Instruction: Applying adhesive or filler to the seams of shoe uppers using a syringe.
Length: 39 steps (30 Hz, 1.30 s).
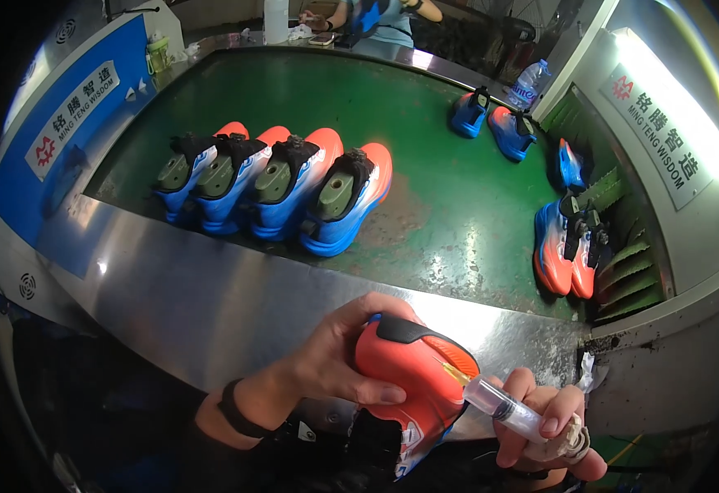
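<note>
Four shoes (298, 191) stand in a row on the green belt (433, 205). Next, the left hand (339, 353) is wrapped around the red shoe (413, 374), held up by the metal desk (211, 283); it should grip firmly so nothing wobbles. The gold tip (455, 373) of the syringe (503, 407) sits at the sole's edge, maybe touching. The right hand (555, 415), closed around the syringe, should probably push gently and slide slowly.
</note>
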Each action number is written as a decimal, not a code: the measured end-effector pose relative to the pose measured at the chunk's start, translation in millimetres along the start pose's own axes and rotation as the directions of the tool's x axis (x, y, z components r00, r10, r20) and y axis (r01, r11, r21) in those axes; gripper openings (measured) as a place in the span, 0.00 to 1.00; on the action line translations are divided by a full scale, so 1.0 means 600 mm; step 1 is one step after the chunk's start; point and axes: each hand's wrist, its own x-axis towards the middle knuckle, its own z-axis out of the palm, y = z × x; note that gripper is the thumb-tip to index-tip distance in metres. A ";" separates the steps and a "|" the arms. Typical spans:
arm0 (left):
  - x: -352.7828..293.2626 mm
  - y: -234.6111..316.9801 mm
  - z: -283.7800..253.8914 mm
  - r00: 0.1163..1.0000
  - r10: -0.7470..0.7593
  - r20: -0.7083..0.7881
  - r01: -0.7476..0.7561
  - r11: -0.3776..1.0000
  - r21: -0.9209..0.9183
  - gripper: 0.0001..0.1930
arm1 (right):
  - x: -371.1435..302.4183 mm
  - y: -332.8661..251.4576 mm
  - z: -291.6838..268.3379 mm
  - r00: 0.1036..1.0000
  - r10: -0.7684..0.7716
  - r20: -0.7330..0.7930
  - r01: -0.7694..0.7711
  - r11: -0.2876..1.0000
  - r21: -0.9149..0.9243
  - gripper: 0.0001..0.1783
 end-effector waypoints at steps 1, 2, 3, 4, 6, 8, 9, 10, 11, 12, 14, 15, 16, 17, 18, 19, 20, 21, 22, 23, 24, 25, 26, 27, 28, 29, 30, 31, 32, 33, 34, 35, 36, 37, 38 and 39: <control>0.000 0.000 0.001 1.000 0.000 -0.001 0.000 1.000 0.001 0.35 | 0.000 0.000 0.001 1.000 -0.002 -0.004 0.002 1.000 -0.007 0.30; -0.001 0.000 0.002 1.000 0.006 0.006 -0.006 1.000 -0.001 0.35 | -0.001 -0.001 0.001 1.000 -0.002 -0.003 0.002 1.000 -0.006 0.30; 0.000 0.001 0.002 1.000 0.012 0.014 -0.012 1.000 -0.001 0.35 | 0.000 -0.001 0.001 1.000 -0.001 -0.002 0.001 1.000 -0.014 0.30; 0.000 0.001 0.002 1.000 0.013 0.014 -0.013 1.000 -0.001 0.35 | 0.001 -0.001 0.001 1.000 -0.001 0.000 0.001 1.000 -0.022 0.31; 0.001 0.002 0.004 1.000 0.014 0.024 -0.014 1.000 -0.026 0.35 | 0.002 -0.003 0.003 1.000 0.016 -0.006 -0.016 0.999 -0.029 0.31; 0.001 0.002 0.004 0.999 0.020 0.032 -0.020 1.000 -0.016 0.35 | 0.001 -0.005 0.004 0.999 0.032 -0.014 -0.033 0.999 -0.039 0.31; 0.000 0.004 0.004 0.999 0.026 0.037 -0.026 1.000 -0.002 0.34 | -0.002 -0.007 0.005 0.998 0.059 -0.021 -0.060 0.997 -0.058 0.31; -0.002 0.005 0.005 0.999 0.027 0.037 -0.026 1.000 -0.002 0.34 | -0.004 -0.009 0.006 0.996 0.085 -0.028 -0.087 0.993 -0.077 0.32; -0.004 0.006 0.005 0.999 0.030 0.034 -0.030 1.000 -0.002 0.34 | -0.004 -0.010 0.008 0.996 0.085 -0.028 -0.087 0.993 -0.079 0.32; -0.006 0.006 0.005 0.999 0.031 0.029 -0.031 1.000 -0.002 0.34 | -0.002 -0.011 0.009 0.995 0.096 -0.023 -0.097 0.992 -0.081 0.32; -0.007 0.008 0.003 0.999 0.032 0.031 -0.033 0.999 0.004 0.34 | 0.000 -0.013 0.011 0.994 0.108 -0.017 -0.109 0.991 -0.083 0.32; -0.007 0.008 0.002 0.999 0.035 0.038 -0.036 0.999 0.010 0.35 | 0.000 -0.015 0.014 0.993 0.116 -0.027 -0.118 0.989 -0.090 0.32; -0.008 0.008 0.001 0.999 0.036 0.039 -0.036 0.999 0.009 0.35 | 0.000 -0.016 0.016 0.992 0.123 -0.037 -0.126 0.987 -0.097 0.32; -0.010 0.008 0.000 0.999 0.038 0.036 -0.038 0.999 0.009 0.35 | 0.000 -0.015 0.016 0.992 0.123 -0.036 -0.126 0.987 -0.097 0.32; -0.011 0.008 0.000 0.999 0.039 0.032 -0.039 0.999 0.010 0.35 | 0.000 -0.013 0.017 0.992 0.119 -0.045 -0.123 0.988 -0.090 0.32; -0.013 0.008 -0.001 0.999 0.039 0.029 -0.039 0.999 0.011 0.35 | 0.000 -0.012 0.017 0.992 0.116 -0.053 -0.120 0.989 -0.082 0.32; -0.008 0.005 -0.001 0.999 0.032 0.032 -0.032 0.999 -0.007 0.35 | -0.003 -0.015 0.017 0.992 0.112 -0.065 -0.118 0.989 -0.093 0.32; -0.008 0.006 0.001 0.999 0.027 0.028 -0.026 0.999 -0.019 0.35 | -0.006 -0.019 0.017 0.990 0.115 -0.076 -0.122 0.988 -0.094 0.32; -0.007 0.005 0.001 0.999 0.023 0.035 -0.023 1.000 -0.021 0.35 | -0.009 -0.023 0.018 0.989 0.118 -0.088 -0.126 0.987 -0.096 0.32; -0.006 0.005 0.002 0.999 0.030 0.040 -0.029 0.999 -0.018 0.35 | -0.011 -0.026 0.021 0.989 0.113 -0.094 -0.123 0.987 -0.099 0.32; -0.007 0.004 -0.001 0.999 0.035 0.033 -0.035 0.999 -0.011 0.35 | -0.011 -0.024 0.020 0.987 0.118 -0.111 -0.129 0.986 -0.107 0.32; -0.008 0.004 -0.003 0.999 0.031 0.030 -0.031 0.999 -0.010 0.35 | -0.011 -0.022 0.019 0.984 0.121 -0.128 -0.136 0.984 -0.116 0.32; -0.010 0.003 -0.004 1.000 0.023 0.013 -0.023 1.000 -0.013 0.35 | -0.012 -0.021 0.018 0.984 0.123 -0.130 -0.137 0.984 -0.111 0.32; -0.009 0.003 -0.004 1.000 0.018 0.003 -0.018 1.000 -0.020 0.35 | -0.014 -0.022 0.018 0.982 0.124 -0.140 -0.141 0.983 -0.118 0.33; -0.009 0.004 -0.004 1.000 0.015 0.007 -0.015 1.000 -0.022 0.35 | -0.017 -0.023 0.019 0.981 0.126 -0.150 -0.145 0.982 -0.124 0.33; -0.008 0.005 -0.004 1.000 0.019 0.001 -0.019 0.999 -0.042 0.34 | -0.020 -0.024 0.018 0.980 0.124 -0.155 -0.144 0.982 -0.126 0.33; -0.007 0.006 -0.004 1.000 0.019 -0.008 -0.020 0.998 -0.060 0.33 | -0.026 -0.024 0.016 0.978 0.125 -0.165 -0.146 0.982 -0.119 0.33; -0.007 0.006 -0.004 1.000 0.013 -0.007 -0.014 0.998 -0.060 0.33 | -0.030 -0.023 0.014 0.976 0.126 -0.176 -0.147 0.983 -0.112 0.33; -0.007 0.007 -0.004 1.000 0.009 -0.017 -0.010 0.996 -0.083 0.33 | -0.033 -0.023 0.011 0.975 0.127 -0.181 -0.148 0.983 -0.109 0.33; -0.007 0.007 -0.005 1.000 0.003 -0.027 -0.006 0.994 -0.105 0.32 | -0.037 -0.021 0.008 0.977 0.128 -0.172 -0.147 0.984 -0.102 0.33; -0.007 0.006 -0.007 1.000 -0.005 -0.026 0.002 0.994 -0.106 0.32 | -0.040 -0.020 0.007 0.978 0.130 -0.163 -0.147 0.985 -0.094 0.33; -0.008 0.004 -0.009 0.998 -0.015 -0.056 0.011 0.998 -0.064 0.35 | -0.043 -0.019 0.006 0.977 0.131 -0.169 -0.147 0.985 -0.090 0.33; -0.008 0.003 -0.011 0.996 -0.023 -0.084 0.021 1.000 -0.023 0.37 | -0.046 -0.020 0.007 0.975 0.136 -0.174 -0.153 0.985 -0.083 0.33; -0.008 0.003 -0.013 0.996 -0.031 -0.081 0.029 0.999 -0.024 0.37 | -0.050 -0.021 0.008 0.973 0.143 -0.179 -0.158 0.985 -0.075 0.33; -0.008 0.003 -0.015 0.996 -0.018 -0.085 0.018 1.000 -0.009 0.38 | -0.054 -0.021 0.007 0.972 0.142 -0.187 -0.158 0.985 -0.073 0.33; -0.007 0.001 -0.017 0.996 -0.007 -0.090 0.007 1.000 0.007 0.38 | -0.059 -0.020 0.004 0.970 0.151 -0.188 -0.166 0.984 -0.067 0.33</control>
